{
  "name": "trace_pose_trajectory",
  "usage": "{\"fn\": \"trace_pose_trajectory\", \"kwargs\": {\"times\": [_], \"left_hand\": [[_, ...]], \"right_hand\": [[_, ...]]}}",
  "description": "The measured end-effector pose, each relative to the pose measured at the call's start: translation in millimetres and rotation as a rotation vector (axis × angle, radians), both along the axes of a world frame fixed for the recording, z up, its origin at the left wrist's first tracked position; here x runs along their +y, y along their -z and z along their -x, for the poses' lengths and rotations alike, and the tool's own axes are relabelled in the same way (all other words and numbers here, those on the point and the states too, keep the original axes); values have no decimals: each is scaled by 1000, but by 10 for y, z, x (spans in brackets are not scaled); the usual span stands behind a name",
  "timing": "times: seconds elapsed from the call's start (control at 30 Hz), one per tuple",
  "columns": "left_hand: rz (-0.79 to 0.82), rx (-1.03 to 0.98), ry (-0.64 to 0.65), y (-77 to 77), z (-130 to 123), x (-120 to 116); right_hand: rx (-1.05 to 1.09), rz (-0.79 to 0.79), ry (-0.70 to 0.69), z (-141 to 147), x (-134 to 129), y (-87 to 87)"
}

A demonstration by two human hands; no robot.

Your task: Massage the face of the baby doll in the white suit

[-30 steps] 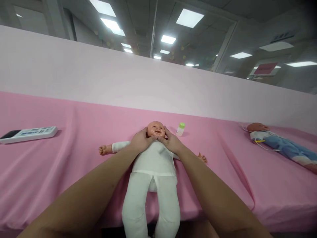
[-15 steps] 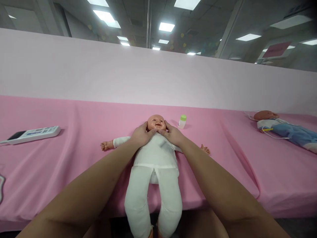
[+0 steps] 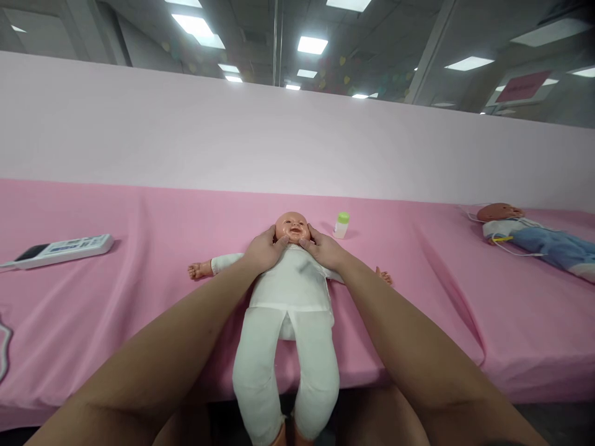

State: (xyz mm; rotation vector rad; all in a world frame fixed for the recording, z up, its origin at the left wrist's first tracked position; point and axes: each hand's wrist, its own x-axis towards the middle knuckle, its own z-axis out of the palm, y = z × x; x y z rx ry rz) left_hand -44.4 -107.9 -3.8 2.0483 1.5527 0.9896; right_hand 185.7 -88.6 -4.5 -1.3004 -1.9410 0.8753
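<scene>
A baby doll (image 3: 292,282) in white cloth lies on its back in the middle of the pink-covered table, its head away from me and its legs over the near edge. My left hand (image 3: 264,251) cups the left side of its head and neck, thumb under the chin. On the opposite side, my right hand (image 3: 326,249) holds the head the same way, its thumb also by the chin. The fingers of both hands are partly hidden behind the head. Its arms are spread out to either side, partly covered by my wrists.
Right of the doll's head stands a small bottle (image 3: 341,225) with a green cap. A white handheld device (image 3: 69,251) with a cable lies at left. Another doll (image 3: 553,244) in blue, with thin tubing, lies far right. Behind the pink cloth (image 3: 153,223) rises a white wall (image 3: 232,136).
Both hands stay on the doll's head, and the thumbs have shifted very slightly at its chin. The whole view has moved a little.
</scene>
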Motion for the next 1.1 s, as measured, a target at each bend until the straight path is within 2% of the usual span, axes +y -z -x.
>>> {"fn": "trace_pose_trajectory", "kwargs": {"times": [0.17, 0.4, 0.57, 0.87, 1.1], "left_hand": [[-1, -28, 12, 16, 9, 21], [2, -60, -7, 39, 14, 47], [19, -52, 2, -2, 15, 1], [53, -51, 13, -74, -2, -69], [50, -75, 13, -81, -11, -75]], "right_hand": [[44, -25, -40, -20, 25, 3], [42, 6, -3, 17, -14, -14], [32, 21, 19, 39, -84, -64], [69, -42, -9, 69, -97, -66], [63, -62, 41, 81, -115, -72]]}}
